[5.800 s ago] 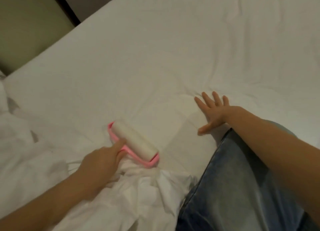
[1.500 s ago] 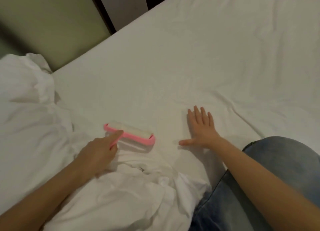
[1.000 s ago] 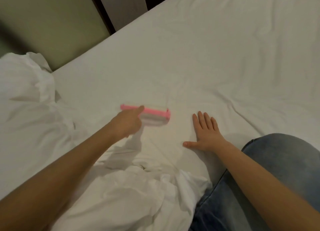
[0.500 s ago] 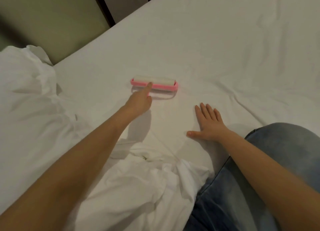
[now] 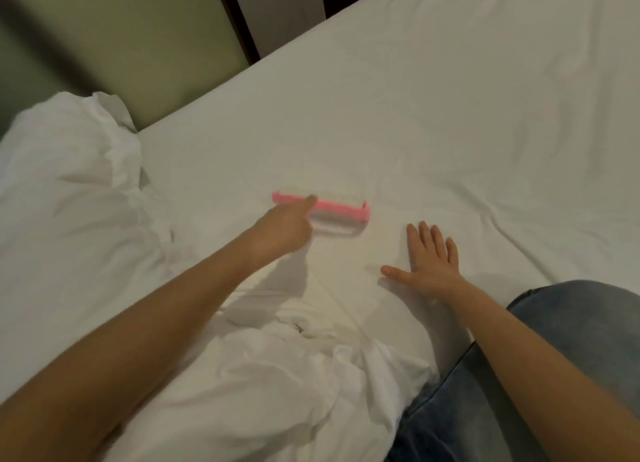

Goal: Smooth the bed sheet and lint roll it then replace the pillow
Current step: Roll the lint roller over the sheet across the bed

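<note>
1. My left hand (image 5: 280, 231) holds the lint roller (image 5: 332, 207). The fingers wrap its handle, which they hide, and the forefinger lies along the pink frame, I think to steer it and press the drum flat. The picture is blurred here.
2. The lint roller sits on the bed sheet (image 5: 415, 115), its drum lying across my reach so the full width meets the cloth.
3. My right hand (image 5: 431, 264) is spread wide and flat, palm down, just right of the lint roller and a little nearer me. It holds nothing. I judge it pins the sheet taut so the sticky drum does not drag it into folds.
4. Left of the lint roller, well apart, lies a puffy white bundle (image 5: 62, 156), probably the pillow, moved aside to bare the sheet.
5. Nearer me than the lint roller, crumpled white bedding (image 5: 277, 375) is heaped out of its path.
6. Creases run right of the lint roller, so rolling seems unfinished and the pillow is not yet replaced.
</note>
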A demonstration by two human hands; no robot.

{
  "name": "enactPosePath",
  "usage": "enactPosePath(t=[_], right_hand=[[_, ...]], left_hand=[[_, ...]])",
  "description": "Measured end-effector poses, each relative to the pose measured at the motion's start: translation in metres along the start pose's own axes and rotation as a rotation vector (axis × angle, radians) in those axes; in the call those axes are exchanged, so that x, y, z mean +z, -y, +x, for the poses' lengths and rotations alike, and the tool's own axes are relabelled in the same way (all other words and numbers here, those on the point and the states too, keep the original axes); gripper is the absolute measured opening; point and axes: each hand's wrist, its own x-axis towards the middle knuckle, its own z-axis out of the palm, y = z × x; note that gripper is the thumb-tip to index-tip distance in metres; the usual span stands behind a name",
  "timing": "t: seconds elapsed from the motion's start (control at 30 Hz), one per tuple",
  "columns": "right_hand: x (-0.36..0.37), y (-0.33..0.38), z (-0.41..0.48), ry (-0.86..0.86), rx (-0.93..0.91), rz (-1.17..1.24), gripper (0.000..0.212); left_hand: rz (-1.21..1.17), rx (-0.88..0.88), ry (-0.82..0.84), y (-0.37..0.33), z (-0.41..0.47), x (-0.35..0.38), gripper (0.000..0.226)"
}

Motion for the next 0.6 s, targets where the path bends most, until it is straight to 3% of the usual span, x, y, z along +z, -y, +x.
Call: enactPosePath(t=[0.1,0.2,0.43,0.6], right_hand=[[-0.003,-0.004,-0.003,0.003,0.006,-0.002,0.100],[-0.005,-0.008,-0.009,0.027,-0.005,-0.035,0.101],[-0.004,-0.003,-0.009,0.083,-0.028,-0.091,0.107],[-0.005,-0.002,-0.010,0.089,-0.042,-0.108,0.103]], left_hand=[[-0.141,-0.006,-0.085,-0.022,0.033,0.009,0.061],[-0.067,-0.048,-0.086,-0.034,0.014,0.011,0.061],[0.085,-0.027,0.103,-0.006,-0.087,0.031,0.056],[-0.010,-0.014,-0.087,-0.017,-0.012,0.031,0.058]])
